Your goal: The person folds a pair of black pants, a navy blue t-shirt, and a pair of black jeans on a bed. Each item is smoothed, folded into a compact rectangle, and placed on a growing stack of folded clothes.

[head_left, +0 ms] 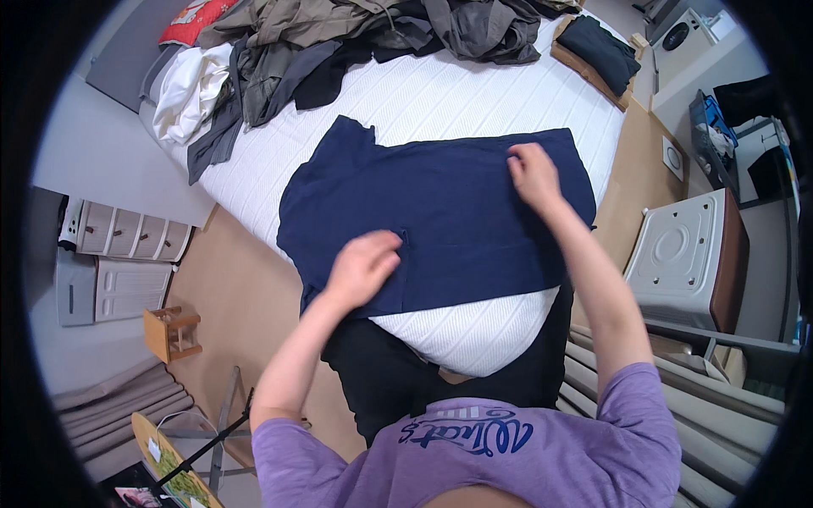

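A navy blue short-sleeved shirt [474, 212] lies spread sideways across the near part of the white bed. My left hand [364, 267] hovers over or rests on its left half, fingers loosely bent and thumb apart, beside a short crease or hem edge in the cloth. Over the upper right part of the shirt is my right hand [535, 179], its fingers curved down toward the fabric with a gap to the thumb. Neither hand visibly grips the cloth. Whether the fingertips touch it is hard to make out.
Rumpled grey, olive and black clothes [313, 42] heap at the bed's far side, by a white garment [193, 93]. Folded dark clothing [597, 51] sits at the far right corner. A white-topped box [677, 245] stands right, a small wooden stool [172, 333] left.
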Demonstrator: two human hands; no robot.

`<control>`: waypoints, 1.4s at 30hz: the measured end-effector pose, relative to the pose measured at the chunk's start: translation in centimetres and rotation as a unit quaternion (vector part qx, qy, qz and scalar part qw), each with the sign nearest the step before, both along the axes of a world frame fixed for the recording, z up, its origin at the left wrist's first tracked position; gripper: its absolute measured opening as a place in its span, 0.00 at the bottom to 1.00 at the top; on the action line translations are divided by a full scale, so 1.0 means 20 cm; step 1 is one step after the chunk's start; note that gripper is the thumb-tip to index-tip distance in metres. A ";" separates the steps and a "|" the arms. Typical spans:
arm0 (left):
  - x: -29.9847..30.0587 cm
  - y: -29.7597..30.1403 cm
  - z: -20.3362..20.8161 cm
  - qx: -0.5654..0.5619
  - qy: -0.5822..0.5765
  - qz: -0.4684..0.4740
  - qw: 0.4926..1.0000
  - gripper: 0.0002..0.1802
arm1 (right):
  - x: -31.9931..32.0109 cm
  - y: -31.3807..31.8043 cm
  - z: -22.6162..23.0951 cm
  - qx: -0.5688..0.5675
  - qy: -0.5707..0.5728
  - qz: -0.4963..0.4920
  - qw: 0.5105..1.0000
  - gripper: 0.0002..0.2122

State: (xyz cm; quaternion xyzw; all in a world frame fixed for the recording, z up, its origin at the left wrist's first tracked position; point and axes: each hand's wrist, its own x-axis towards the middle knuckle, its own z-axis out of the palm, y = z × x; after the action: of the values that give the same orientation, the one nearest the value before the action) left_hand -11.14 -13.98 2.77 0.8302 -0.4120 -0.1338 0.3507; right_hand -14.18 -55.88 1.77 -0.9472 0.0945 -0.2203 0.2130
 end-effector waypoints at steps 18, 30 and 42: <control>1.18 0.11 -0.01 -0.122 0.275 0.249 0.920 0.24 | -0.01 -0.68 0.20 -0.195 0.190 0.029 0.962 0.09; 0.13 0.63 0.06 0.035 0.205 0.093 0.974 0.12 | -0.84 -0.45 0.08 -0.245 0.018 0.075 0.967 0.14; 0.38 0.75 -0.29 -0.091 0.141 0.525 0.834 0.35 | -0.83 -0.62 -0.13 0.223 0.029 -0.154 0.962 0.17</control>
State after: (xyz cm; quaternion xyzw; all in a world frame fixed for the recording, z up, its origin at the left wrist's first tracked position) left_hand -3.46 1.03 -3.01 0.8584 0.1294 -0.0074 0.4963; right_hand -30.79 -68.25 -0.75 -0.8560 0.2916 -0.1960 0.3792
